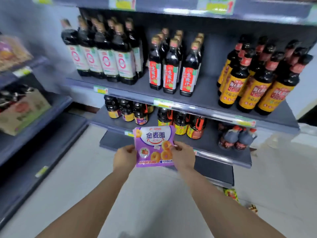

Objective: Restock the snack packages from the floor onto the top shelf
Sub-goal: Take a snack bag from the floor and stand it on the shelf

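Observation:
A purple snack package (pixel 153 143) with a white label and pictured golden rings is held upright in front of the lower shelves. My left hand (pixel 124 157) grips its left edge, and my right hand (pixel 182 156) pinches its right edge. More snack packages (pixel 231 194), green and yellow, lie on the floor at the right, partly hidden behind my right forearm. The edge of a higher shelf (pixel 171 10) with price tags runs along the top of the view; what stands on it is out of sight.
The grey shelf unit (pixel 205 95) ahead carries rows of dark sauce bottles (pixel 106 54) on three levels. A second shelf unit (pixel 42 117) at the left holds a cardboard box (pixel 22 110). Pale floor (pixel 154 194) lies between them.

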Tool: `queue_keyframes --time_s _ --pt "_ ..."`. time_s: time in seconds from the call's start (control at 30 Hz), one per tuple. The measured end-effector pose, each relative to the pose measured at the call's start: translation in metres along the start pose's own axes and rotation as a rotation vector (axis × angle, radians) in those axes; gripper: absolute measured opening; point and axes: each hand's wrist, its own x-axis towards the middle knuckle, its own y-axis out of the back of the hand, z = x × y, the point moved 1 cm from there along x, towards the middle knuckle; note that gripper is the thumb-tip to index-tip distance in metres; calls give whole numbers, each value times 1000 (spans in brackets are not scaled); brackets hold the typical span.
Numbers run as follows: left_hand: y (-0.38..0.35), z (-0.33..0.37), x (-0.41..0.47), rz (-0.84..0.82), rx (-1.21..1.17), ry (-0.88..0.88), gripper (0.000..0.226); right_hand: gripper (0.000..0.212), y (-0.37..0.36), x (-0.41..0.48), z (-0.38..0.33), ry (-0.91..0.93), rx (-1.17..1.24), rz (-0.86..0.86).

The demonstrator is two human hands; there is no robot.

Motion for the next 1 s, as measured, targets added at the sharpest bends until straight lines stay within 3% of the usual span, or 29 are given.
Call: queue_keyframes --time_s 0.17,0.43,0.67,1.0 --pt "109 -16 -6 202 -157 22 33 20 -60 -31 -86 134 116 -103" --pt "271 -53 -22 498 -319 33 28 21 -156 -97 -214 376 169 -297" --pt "399 -86 -36 728 -365 55 23 15 -234 -168 -318 558 152 -416" --pt "540 -118 -53 990 -359 93 25 25 -324 -245 -436 752 198 -593"
